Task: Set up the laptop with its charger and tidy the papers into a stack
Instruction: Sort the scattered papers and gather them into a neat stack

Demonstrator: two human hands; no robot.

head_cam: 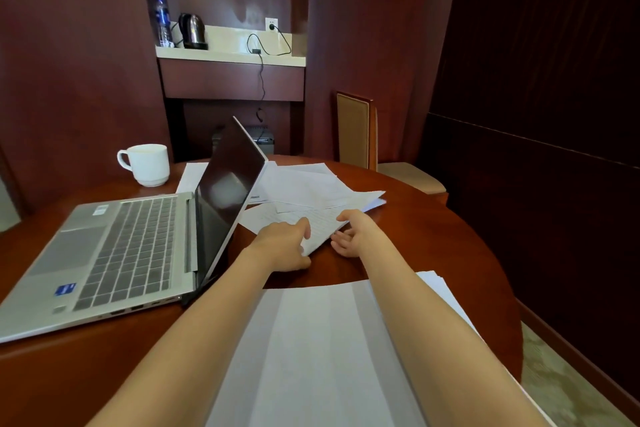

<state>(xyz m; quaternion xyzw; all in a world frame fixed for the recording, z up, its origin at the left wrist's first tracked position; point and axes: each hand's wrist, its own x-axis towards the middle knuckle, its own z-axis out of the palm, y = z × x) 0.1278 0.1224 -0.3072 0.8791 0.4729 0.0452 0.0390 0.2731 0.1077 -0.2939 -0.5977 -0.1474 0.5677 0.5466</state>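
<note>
Left hand (287,246): fingers curled, pinching the near corner of a printed sheet (322,222).
Right hand (353,236): fingers loosely spread and holding nothing, thumb at the same sheet's right edge.
Loose papers (304,187): fanned across the far side of the counter (433,253), behind and beside the laptop's screen, some tucked under it.
Stack (311,340): white sheets lying near the person, under both forearms.
Laptop (131,246): open, screen dark, on the counter's left side.
Charger cable (261,76): plugged into a wall socket (272,25) above the shelf (221,55) and hanging down; its far end is hidden behind the laptop lid.
Risk, papers: dragging one sheet by its corner could crease it or pull its neighbours off the far edge (they overlap loosely).
Risk, laptop: sheets pinned under the lid may nudge the screen when tugged.
Risk, mug (147,163): it stands near the paper behind the laptop; a sweeping arm could tip it.
Writing: a blue sticker (65,289) and a white label (101,210) on the palm rest, plus the sheet's print, are all too small to read.
</note>
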